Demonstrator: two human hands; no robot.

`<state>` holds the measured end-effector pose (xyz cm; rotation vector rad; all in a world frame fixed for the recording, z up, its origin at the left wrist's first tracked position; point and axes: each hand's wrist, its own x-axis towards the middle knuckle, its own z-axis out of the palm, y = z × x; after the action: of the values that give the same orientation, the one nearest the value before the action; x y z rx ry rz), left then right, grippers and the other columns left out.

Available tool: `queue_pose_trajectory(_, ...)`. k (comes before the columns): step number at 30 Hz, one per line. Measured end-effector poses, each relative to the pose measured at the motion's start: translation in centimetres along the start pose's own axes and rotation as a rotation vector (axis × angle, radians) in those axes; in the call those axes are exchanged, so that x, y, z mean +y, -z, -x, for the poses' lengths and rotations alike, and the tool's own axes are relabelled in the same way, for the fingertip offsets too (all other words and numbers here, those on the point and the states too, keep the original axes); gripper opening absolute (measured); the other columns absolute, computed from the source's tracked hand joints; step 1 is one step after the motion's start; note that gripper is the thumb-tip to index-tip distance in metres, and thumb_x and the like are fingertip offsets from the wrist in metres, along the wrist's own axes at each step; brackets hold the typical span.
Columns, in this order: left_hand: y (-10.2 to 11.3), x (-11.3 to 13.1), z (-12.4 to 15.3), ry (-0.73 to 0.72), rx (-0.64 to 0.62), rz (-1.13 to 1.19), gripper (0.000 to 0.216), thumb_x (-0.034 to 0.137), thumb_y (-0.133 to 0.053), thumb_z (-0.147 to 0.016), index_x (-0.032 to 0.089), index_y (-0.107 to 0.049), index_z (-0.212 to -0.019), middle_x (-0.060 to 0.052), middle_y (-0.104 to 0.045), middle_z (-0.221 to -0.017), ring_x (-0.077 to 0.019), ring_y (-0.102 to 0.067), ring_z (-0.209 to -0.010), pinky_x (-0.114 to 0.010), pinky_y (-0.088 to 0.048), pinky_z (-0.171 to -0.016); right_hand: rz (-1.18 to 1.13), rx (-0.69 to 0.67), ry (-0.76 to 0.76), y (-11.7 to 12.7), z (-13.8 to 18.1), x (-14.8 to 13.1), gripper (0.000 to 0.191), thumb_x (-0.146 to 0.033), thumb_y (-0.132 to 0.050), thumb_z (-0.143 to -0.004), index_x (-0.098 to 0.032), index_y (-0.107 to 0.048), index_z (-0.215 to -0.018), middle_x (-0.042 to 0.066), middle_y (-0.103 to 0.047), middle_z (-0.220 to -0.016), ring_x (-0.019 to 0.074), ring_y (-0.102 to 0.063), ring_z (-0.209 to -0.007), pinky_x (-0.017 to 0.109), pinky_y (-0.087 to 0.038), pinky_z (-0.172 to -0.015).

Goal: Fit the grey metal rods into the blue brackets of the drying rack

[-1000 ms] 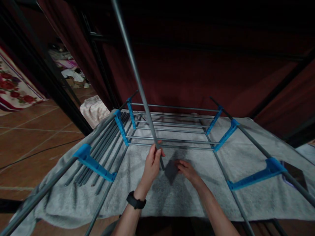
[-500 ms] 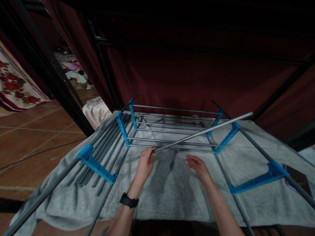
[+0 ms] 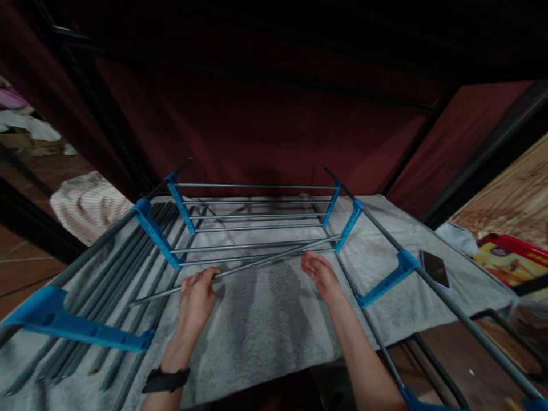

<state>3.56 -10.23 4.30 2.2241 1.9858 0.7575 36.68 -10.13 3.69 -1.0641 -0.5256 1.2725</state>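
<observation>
My left hand point(image 3: 197, 297), with a black band on its wrist, is closed around a thin grey metal rod point(image 3: 244, 267). The rod slants across the front of a half-built rack, its right end higher in view and close to a blue plastic bracket point(image 3: 349, 225). Just below that right part, my right hand point(image 3: 319, 274) is open with nothing in it. Facing it on the left stands another blue bracket point(image 3: 158, 234). Several crossbars point(image 3: 257, 216) span the rack behind the held rod. Nearer to me are two brackets, left point(image 3: 81, 322) and right point(image 3: 387, 279), with no crossbar between them.
Several loose grey tubes point(image 3: 115, 274) lie on the left of the grey cloth point(image 3: 265, 337). A phone point(image 3: 434, 268) rests at the right, outside the rack's side tube point(image 3: 449, 302). Dark red curtain point(image 3: 265, 137) hangs behind. A red and yellow package point(image 3: 509, 257) is farther right.
The view has turned to the right. The rod's right end has come down towards the right bracket, still in my left hand. My right hand is now closer to the rod.
</observation>
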Motion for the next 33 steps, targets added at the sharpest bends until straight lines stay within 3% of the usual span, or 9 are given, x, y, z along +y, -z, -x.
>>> queue_pose_trajectory(8,-0.4,0.0,0.0,-0.043,-0.068,-0.063,0.045,0.004,-0.038,-0.073,0.022,-0.065,-0.105,-0.007,-0.074,-0.096,-0.0262,-0.064,-0.099,-0.039,-0.040,-0.094,-0.195,0.051,0.059,1.7,-0.9,-1.2,0.015,-0.019,-0.073,-0.068,-0.023,-0.066,-0.080,-0.001,-0.074,-0.087,0.0144,-0.071,-0.084,0.028,-0.059,-0.086)
queue_pose_trajectory(19,-1.0,-0.5,-0.2,-0.050,-0.113,-0.082,0.046,0.005,-0.039,-0.076,0.022,-0.068,-0.108,-0.006,-0.074,-0.108,-0.0260,-0.065,-0.106,-0.039,-0.042,-0.096,-0.212,0.198,0.104,3.7,-2.0,-0.5,0.022,-0.018,-0.081,-0.067,-0.024,-0.060,-0.073,-0.004,-0.071,-0.074,0.0129,-0.069,-0.069,0.027,-0.063,-0.076)
queue_pose_trajectory(26,-0.2,-0.3,0.0,0.021,-0.179,-0.146,0.038,0.011,-0.041,-0.085,0.019,-0.070,-0.108,-0.011,-0.072,-0.112,-0.0281,-0.064,-0.109,-0.043,-0.039,-0.100,-0.278,0.267,0.066,4.3,-2.6,-0.3,0.020,-0.020,-0.080,-0.072,-0.019,-0.061,-0.074,-0.003,-0.069,-0.068,0.0112,-0.067,-0.064,0.024,-0.063,-0.071)
queue_pose_trajectory(33,-0.3,-1.2,-0.1,0.194,-0.185,-0.217,0.027,0.016,-0.050,-0.085,0.020,-0.070,-0.102,-0.013,-0.072,-0.107,-0.0333,-0.062,-0.110,-0.051,-0.036,-0.098,-0.262,0.372,0.054,5.5,-3.2,-0.2,0.018,-0.023,-0.074,-0.080,-0.020,-0.058,-0.075,-0.004,-0.066,-0.064,0.0109,-0.068,-0.061,0.024,-0.062,-0.066)
